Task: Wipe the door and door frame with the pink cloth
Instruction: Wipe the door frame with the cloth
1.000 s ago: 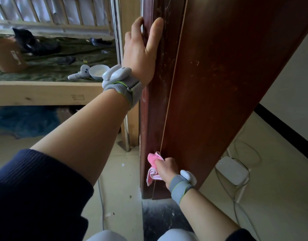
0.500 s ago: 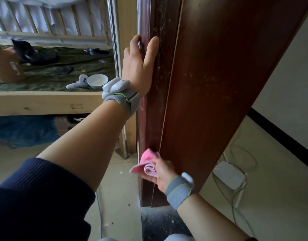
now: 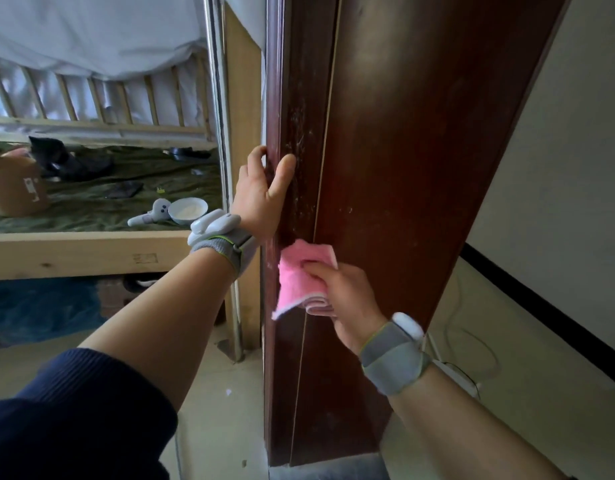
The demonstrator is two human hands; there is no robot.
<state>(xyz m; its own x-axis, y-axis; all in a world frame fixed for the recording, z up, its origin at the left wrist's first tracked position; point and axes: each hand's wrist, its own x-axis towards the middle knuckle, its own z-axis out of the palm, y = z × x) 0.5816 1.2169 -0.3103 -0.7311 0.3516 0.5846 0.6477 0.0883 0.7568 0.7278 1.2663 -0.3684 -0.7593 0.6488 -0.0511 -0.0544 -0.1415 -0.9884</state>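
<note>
Left hand is up on the narrow dark red-brown wooden strip. Its fingers hook round the strip's far left edge and the thumb lies flat on the scuffed near face, a firm clamp on the wood.

Just below the heel of that hand, the right hand has the folded pink terry cloth bunched in its grip. The thumb lies across the front and the other fingers curl behind. It presses the cloth onto the strip, right at the thin pale seam where the strip meets the broad dark red-brown wooden panel. Which of the two is door and which is frame, I can't tell from here. A loose corner of the cloth hangs down toward the strip's left edge. Pale scratches and dust streak the strip above the cloth.

Each wrist wears a grey fabric band with a white plastic unit: left wristband, right wristband. A navy ribbed sleeve is pushed up the left forearm.

Left of the strip stands a pale wooden bed frame carrying a green blanket. A white bowl sits near the bed's front edge, and a brown cardboard box sits further left on the blanket. To the right of the panel is a white wall with a black skirting band.
</note>
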